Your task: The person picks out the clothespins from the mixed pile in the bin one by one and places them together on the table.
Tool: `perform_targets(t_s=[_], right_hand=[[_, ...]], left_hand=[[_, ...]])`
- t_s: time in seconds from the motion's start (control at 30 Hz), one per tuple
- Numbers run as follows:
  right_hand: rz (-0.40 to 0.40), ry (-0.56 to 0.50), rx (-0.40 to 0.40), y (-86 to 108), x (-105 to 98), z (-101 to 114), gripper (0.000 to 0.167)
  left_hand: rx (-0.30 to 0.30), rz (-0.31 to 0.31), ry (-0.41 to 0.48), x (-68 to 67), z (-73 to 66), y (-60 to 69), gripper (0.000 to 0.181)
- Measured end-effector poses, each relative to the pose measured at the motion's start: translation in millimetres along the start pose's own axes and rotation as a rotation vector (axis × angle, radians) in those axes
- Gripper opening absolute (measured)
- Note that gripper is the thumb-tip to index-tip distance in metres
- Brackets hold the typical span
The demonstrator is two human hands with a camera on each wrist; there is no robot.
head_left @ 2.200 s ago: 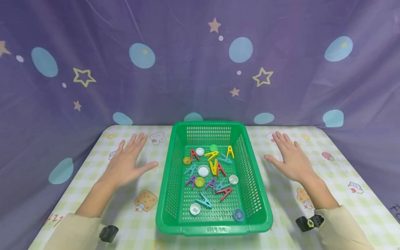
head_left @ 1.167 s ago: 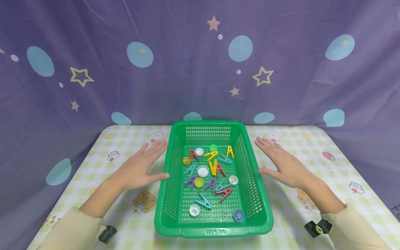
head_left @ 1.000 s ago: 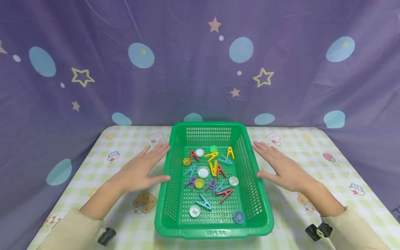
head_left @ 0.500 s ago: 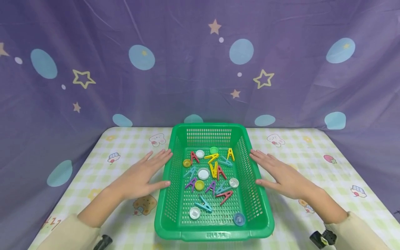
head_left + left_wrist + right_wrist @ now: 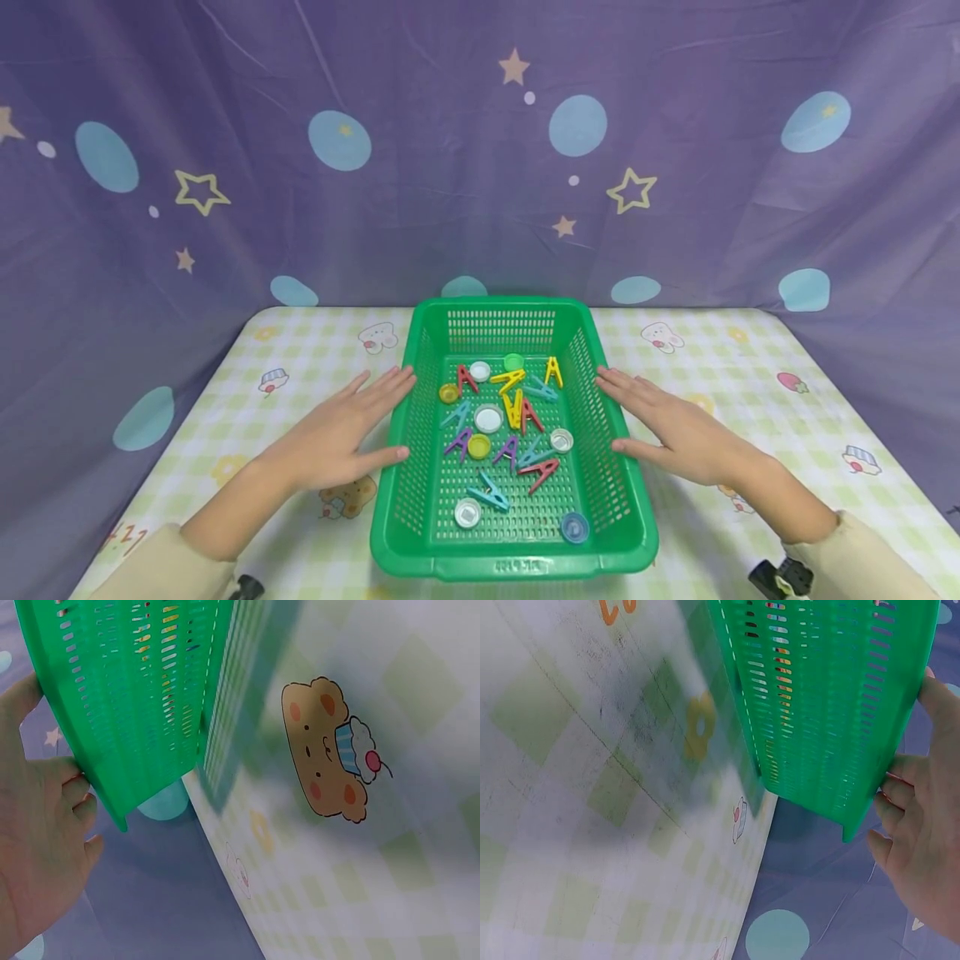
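Observation:
A green plastic basket (image 5: 517,567) with slotted walls stands in the middle of the table. My left hand (image 5: 330,433) lies along its left rim, fingers extended, fingertips and thumb at the edge. On the opposite side my right hand (image 5: 678,429) touches the right rim in the same way. Both wrist views show fingertips against the rim of the basket. Inside lie several clothespins, among them a yellow clothespin (image 5: 552,372), a red clothespin (image 5: 540,474) and a light blue clothespin (image 5: 489,492). Bottle caps are scattered among them, including a blue cap (image 5: 575,527) and a white cap (image 5: 488,418).
A checked tablecloth (image 5: 780,450) with cartoon prints covers the table around the basket. Behind the table's far edge hangs a purple curtain (image 5: 450,217) with stars and blue ovals. Dark wrist cameras sit near both sleeves.
Both hands have come inward from beside the basket to its left and right rims, then slid slightly nearer to me. The basket and its contents look unmoved.

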State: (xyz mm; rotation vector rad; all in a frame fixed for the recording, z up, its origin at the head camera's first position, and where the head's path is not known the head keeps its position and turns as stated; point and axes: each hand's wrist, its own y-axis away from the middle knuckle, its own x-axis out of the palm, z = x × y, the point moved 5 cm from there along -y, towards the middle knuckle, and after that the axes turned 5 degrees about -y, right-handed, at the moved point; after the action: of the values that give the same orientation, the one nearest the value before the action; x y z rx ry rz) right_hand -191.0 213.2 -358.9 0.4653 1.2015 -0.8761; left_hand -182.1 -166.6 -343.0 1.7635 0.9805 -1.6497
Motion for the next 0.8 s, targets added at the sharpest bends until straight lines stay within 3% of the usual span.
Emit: perform_targets(t_s=[0.37,0.8], right_hand=[[0.005,-0.019,-0.011,-0.2,1.5,1.7,0.076],[-0.014,-0.027,-0.051,2.0,1.6,-3.0,0.076]], left_hand=[[0.007,0.048,0.025,-0.4,-3.3,0.4,0.080],[0.004,0.060,0.025,2.3,0.5,-0.6,0.082]])
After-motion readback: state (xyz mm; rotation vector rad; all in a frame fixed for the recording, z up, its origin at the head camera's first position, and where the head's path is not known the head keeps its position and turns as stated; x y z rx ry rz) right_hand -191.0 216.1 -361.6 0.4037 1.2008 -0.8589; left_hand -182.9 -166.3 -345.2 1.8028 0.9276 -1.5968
